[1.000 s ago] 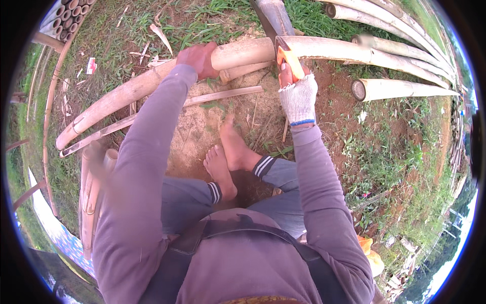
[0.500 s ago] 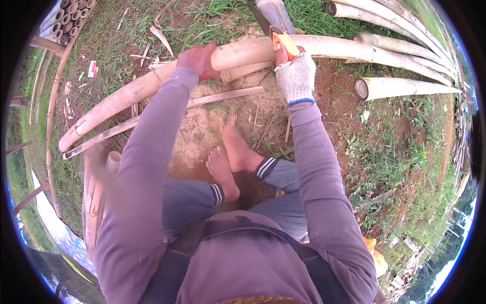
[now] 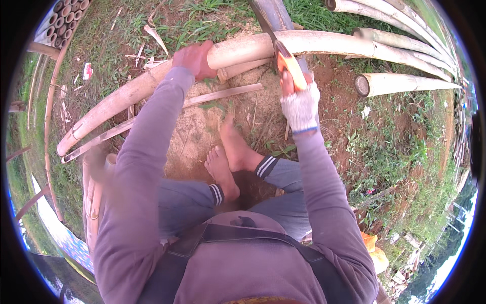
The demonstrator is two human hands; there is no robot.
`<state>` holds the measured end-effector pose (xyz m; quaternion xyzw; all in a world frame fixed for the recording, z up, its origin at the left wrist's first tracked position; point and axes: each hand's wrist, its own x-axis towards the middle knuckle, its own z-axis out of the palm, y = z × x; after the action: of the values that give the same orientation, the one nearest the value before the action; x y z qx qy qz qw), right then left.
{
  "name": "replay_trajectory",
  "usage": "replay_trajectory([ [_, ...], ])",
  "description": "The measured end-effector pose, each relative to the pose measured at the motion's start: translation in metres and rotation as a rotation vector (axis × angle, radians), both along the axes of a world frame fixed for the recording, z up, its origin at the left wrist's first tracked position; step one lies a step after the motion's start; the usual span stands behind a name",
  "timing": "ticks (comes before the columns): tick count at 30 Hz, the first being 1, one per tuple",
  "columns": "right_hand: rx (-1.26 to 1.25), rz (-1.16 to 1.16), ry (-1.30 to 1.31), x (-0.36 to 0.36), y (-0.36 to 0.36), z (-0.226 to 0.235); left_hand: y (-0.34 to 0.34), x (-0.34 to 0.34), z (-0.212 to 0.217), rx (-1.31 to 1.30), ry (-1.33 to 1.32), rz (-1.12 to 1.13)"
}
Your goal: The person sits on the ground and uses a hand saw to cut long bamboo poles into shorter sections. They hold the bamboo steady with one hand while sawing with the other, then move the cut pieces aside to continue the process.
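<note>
A long pale bamboo pole (image 3: pixel 243 51) crosses in front of me from left to right. My bare left hand (image 3: pixel 194 61) wraps over it left of the middle. In a white knit glove with bare fingertips, my right hand (image 3: pixel 299 99) grips the orange handle of a handsaw (image 3: pixel 290 68). The saw's dark blade lies across the pole and points away from me, over a thick greyish post (image 3: pixel 271 16). Whether the teeth have entered the bamboo is not visible. Under the pole sits a shorter bamboo piece (image 3: pixel 243 68), and a split bamboo strip (image 3: pixel 223 95) lies nearer me.
Several cut bamboo poles (image 3: pixel 405 84) lie at the right. A stack of bamboo tubes (image 3: pixel 63 23) stands at the far left. Sawdust and bamboo scraps (image 3: pixel 154 38) cover the ground near my bare feet (image 3: pixel 223 169). An orange-yellow item (image 3: pixel 374 253) lies beside my right elbow.
My right hand has drawn the saw back toward me, so more of the handle shows on the near side of the pole. My left hand keeps its hold on the bamboo.
</note>
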<state>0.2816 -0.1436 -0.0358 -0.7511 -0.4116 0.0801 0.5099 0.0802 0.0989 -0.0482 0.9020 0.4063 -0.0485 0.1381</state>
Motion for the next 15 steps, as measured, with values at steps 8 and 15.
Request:
replay_trajectory([
  [8, -0.006, 0.035, 0.025, -0.038, -0.120, 0.019, 0.008, -0.022, -0.004, -0.014, 0.031, 0.040],
  [15, -0.102, 0.084, -0.013, -0.028, -0.124, -0.014, 0.007, -0.010, -0.006, -0.007, 0.021, 0.017],
])
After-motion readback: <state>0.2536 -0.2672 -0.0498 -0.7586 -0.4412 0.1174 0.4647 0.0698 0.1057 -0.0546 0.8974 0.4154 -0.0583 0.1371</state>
